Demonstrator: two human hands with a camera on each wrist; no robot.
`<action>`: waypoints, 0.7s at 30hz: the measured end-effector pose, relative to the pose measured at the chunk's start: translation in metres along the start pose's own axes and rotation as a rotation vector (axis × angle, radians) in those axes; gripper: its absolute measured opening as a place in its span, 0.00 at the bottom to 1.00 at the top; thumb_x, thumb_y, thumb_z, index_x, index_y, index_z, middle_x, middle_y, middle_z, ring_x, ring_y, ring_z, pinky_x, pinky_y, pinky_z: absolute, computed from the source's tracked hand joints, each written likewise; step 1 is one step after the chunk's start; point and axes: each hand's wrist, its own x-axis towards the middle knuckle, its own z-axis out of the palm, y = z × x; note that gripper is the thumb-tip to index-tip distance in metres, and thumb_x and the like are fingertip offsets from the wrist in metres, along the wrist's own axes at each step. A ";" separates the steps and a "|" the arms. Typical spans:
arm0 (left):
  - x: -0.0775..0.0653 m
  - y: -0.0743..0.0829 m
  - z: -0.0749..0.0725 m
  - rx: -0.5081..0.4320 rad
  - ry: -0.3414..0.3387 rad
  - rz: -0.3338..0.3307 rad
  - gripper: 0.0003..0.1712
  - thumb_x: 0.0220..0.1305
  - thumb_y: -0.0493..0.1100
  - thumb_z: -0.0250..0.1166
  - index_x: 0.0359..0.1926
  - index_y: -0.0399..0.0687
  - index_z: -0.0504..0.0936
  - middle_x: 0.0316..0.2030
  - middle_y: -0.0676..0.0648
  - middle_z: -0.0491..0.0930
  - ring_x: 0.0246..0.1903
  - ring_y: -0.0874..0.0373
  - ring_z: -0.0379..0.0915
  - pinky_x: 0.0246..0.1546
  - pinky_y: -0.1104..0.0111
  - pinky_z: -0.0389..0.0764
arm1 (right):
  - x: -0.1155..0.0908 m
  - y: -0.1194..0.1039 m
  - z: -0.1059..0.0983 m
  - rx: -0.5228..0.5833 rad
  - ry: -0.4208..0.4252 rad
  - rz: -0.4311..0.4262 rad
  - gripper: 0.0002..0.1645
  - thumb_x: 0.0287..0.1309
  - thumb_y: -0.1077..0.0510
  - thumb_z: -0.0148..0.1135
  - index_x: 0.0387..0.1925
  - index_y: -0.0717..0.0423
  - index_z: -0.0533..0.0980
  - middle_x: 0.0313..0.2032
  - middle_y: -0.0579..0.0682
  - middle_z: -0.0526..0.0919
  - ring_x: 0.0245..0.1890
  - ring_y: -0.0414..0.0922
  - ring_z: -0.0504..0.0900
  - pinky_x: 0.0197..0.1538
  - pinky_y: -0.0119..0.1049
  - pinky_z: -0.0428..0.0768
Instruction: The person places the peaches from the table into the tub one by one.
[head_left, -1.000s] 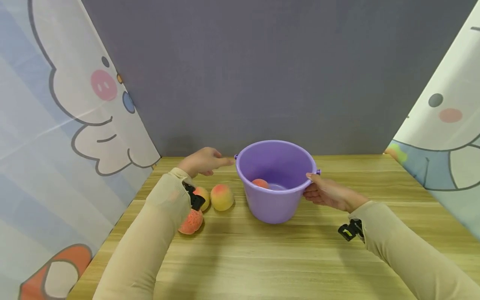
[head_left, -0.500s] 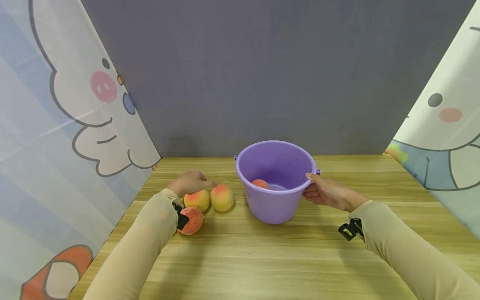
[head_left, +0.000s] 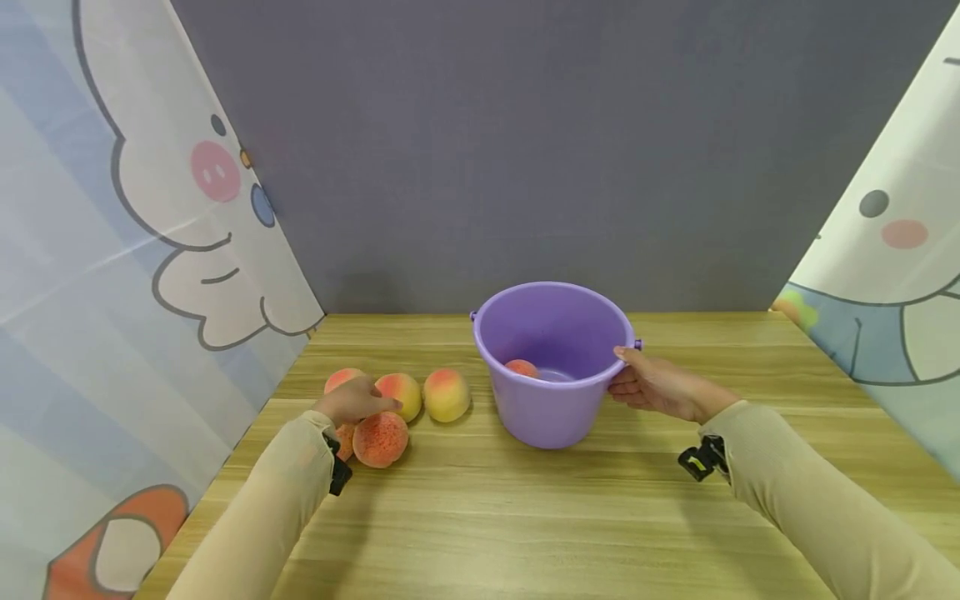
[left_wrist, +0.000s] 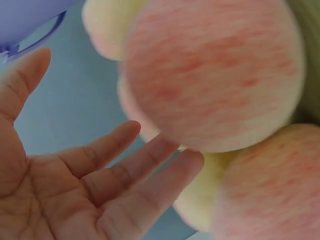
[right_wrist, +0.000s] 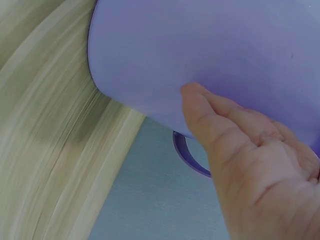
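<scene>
My left hand (head_left: 354, 400) hovers at a cluster of peaches on the left, with its fingers extended. In the left wrist view the hand (left_wrist: 105, 185) shows a bare palm and spread fingers, beside a large peach (left_wrist: 215, 75). Around it lie a yellow-red peach (head_left: 401, 396), a redder peach (head_left: 381, 440) and others partly hidden by the hand. Another peach (head_left: 447, 397) sits between this cluster and a purple bucket (head_left: 546, 417). My right hand (head_left: 663, 387) grips the bucket's right rim, thumb on top and fingers under it. One reddish peach (head_left: 521, 367) rests inside the bucket.
The bucket stands upright on a wood-grain table (head_left: 525, 525). A dark grey panel (head_left: 480, 158) rises behind the table. Cartoon-printed sheets stand at the left (head_left: 187, 275) and right (head_left: 877, 275). The bucket's handle (right_wrist: 190, 157) hangs behind it.
My left hand has moved from beside the bucket's left rim, leftward and down to the peach cluster. The right hand and the bucket stay put.
</scene>
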 end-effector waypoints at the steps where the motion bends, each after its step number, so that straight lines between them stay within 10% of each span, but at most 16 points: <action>1: 0.000 -0.002 0.002 0.005 0.001 -0.010 0.21 0.62 0.49 0.62 0.26 0.34 0.74 0.18 0.51 0.65 0.17 0.60 0.60 0.22 0.69 0.65 | 0.000 0.000 0.000 0.000 0.000 0.000 0.47 0.72 0.42 0.23 0.63 0.88 0.42 0.64 0.82 0.49 0.66 0.71 0.49 0.67 0.59 0.50; 8: 0.008 -0.021 0.021 -0.101 0.059 -0.024 0.21 0.54 0.47 0.69 0.20 0.44 0.65 0.22 0.49 0.63 0.24 0.56 0.60 0.26 0.66 0.66 | -0.001 0.000 0.000 -0.001 0.006 -0.005 0.47 0.73 0.41 0.23 0.64 0.87 0.43 0.63 0.81 0.51 0.66 0.71 0.50 0.66 0.60 0.51; 12: 0.016 -0.034 0.029 0.008 0.078 0.053 0.20 0.47 0.47 0.73 0.23 0.42 0.71 0.21 0.50 0.68 0.22 0.57 0.64 0.24 0.66 0.71 | 0.000 0.001 0.000 0.000 0.002 -0.010 0.47 0.73 0.41 0.23 0.63 0.87 0.44 0.63 0.81 0.51 0.66 0.71 0.50 0.66 0.60 0.51; 21: 0.000 -0.011 0.032 0.176 0.103 -0.026 0.24 0.39 0.38 0.74 0.38 0.31 0.75 0.33 0.43 0.76 0.31 0.51 0.70 0.36 0.59 0.76 | 0.001 0.001 0.000 -0.004 0.002 -0.008 0.47 0.72 0.41 0.23 0.63 0.87 0.44 0.63 0.81 0.51 0.66 0.71 0.50 0.67 0.60 0.50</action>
